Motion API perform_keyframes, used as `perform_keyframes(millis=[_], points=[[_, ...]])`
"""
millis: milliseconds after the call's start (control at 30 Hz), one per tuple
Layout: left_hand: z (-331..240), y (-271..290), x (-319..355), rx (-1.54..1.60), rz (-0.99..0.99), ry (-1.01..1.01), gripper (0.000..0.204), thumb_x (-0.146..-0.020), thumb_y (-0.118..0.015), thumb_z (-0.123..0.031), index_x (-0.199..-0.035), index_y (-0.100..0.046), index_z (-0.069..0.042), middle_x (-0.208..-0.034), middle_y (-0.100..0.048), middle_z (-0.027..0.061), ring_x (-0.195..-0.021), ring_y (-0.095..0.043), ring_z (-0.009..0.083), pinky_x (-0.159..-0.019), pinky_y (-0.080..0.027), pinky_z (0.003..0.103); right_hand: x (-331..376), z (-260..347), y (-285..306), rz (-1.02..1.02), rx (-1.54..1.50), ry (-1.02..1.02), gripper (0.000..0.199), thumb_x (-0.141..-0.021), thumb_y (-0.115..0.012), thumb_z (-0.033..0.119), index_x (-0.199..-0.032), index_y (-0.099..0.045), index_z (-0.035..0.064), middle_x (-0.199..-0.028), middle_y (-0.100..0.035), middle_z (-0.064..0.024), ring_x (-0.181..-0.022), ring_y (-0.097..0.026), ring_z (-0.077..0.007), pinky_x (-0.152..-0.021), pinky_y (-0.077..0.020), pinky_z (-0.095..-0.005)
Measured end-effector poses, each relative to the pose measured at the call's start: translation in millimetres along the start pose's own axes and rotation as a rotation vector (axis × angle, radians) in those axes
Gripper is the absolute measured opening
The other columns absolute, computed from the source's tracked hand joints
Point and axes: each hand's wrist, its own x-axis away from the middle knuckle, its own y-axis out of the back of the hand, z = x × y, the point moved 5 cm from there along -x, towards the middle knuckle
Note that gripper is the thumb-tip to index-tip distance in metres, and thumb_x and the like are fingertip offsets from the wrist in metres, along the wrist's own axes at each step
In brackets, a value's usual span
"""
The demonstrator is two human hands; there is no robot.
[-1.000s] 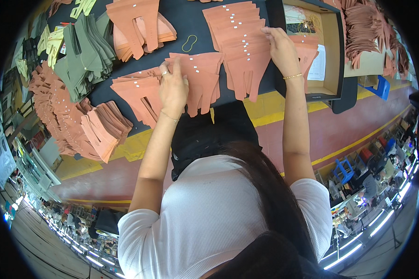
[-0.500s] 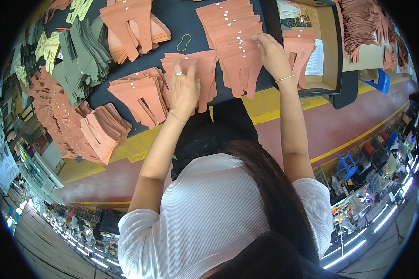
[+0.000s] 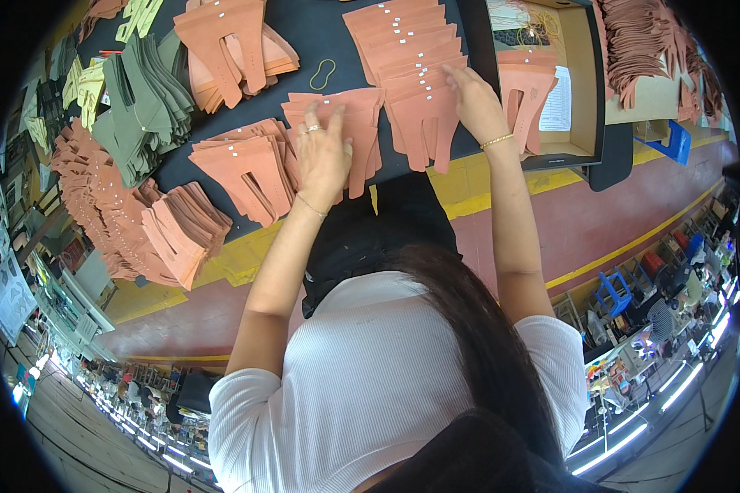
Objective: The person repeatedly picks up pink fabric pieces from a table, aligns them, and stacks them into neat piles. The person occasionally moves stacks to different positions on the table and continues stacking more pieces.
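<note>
My left hand lies on a small stack of salmon-coloured cut pieces, its fingers apart. These flat pieces have slotted, split lower ends and small white stickers. To the right, a long fanned row of the same pieces overlaps down the dark table. My right hand is at the right edge of this row, fingers stretched out and touching the lower pieces. Another salmon stack lies just left of my left hand. A loose yellowish rubber band rests above the small stack.
On the right stands an open box with salmon pieces and a printed sheet. Green pieces, a salmon stack and a large salmon heap occupy the left. A blue stool is beyond the box.
My right hand has shifted slightly left and down along the edge of the fanned row. My left hand stays on the small stack, its fingers a little more spread.
</note>
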Motion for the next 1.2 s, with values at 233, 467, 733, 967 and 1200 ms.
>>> perform_keyframes(millis=[233, 467, 733, 967, 1200], points=[[0, -2, 3, 0.013, 0.029, 0.014, 0.057, -0.076, -0.074, -0.009, -0.131, -0.056, -0.009, -0.140, -0.039, 0.0184, -0.118, -0.046, 0.0399, -0.097, -0.043, 0.047, 4, -6, -6, 0.037, -0.060, -0.032, 0.045, -0.081, -0.049, -0.010, -0.125, -0.057, -0.0019, -0.115, -0.061, -0.0221, -0.105, -0.060, -0.0382, -0.091, -0.0503, -0.0422], [18, -5, 15, 0.093, 0.035, 0.108, 0.059, -0.077, -0.074, -0.012, -0.132, -0.054, -0.006, -0.139, -0.038, 0.0212, -0.119, -0.044, 0.0408, -0.101, -0.040, 0.047, 9, -5, -8, 0.093, 0.010, -0.035, 0.048, -0.079, -0.049, -0.012, -0.126, -0.056, -0.0033, -0.116, -0.060, -0.0226, -0.111, -0.058, -0.0381, -0.095, -0.0487, -0.0415], [61, -24, 66, 0.385, 0.036, 0.378, 0.068, -0.084, -0.072, -0.018, -0.142, -0.040, -0.001, -0.138, -0.037, 0.0269, -0.126, -0.044, 0.0394, -0.107, -0.038, 0.043, 38, -6, -22, 0.146, 0.014, -0.074, 0.051, -0.079, -0.048, -0.011, -0.129, -0.053, -0.0027, -0.118, -0.056, -0.0214, -0.113, -0.054, -0.0381, -0.096, -0.0470, -0.0420], [70, -34, 64, 0.871, 0.100, 0.579, 0.077, -0.085, -0.070, -0.014, -0.146, -0.027, 0.003, -0.144, -0.032, 0.0305, -0.134, -0.040, 0.0397, -0.108, -0.038, 0.043, 48, 0, -30, 0.138, 0.098, -0.086, 0.053, -0.083, -0.048, -0.008, -0.136, -0.047, -0.0003, -0.115, -0.051, -0.0170, -0.110, -0.054, -0.0359, -0.092, -0.0482, -0.0414], [51, -32, 62, 1.112, 0.095, 0.568, 0.086, -0.088, -0.066, -0.012, -0.151, -0.008, 0.001, -0.150, -0.021, 0.0342, -0.143, -0.024, 0.0400, -0.116, -0.025, 0.043, 52, 5, -40, 0.194, 0.269, -0.107, 0.059, -0.085, -0.053, -0.002, -0.142, -0.039, 0.0003, -0.121, -0.047, -0.0164, -0.110, -0.053, -0.0360, -0.089, -0.0493, -0.0437]])
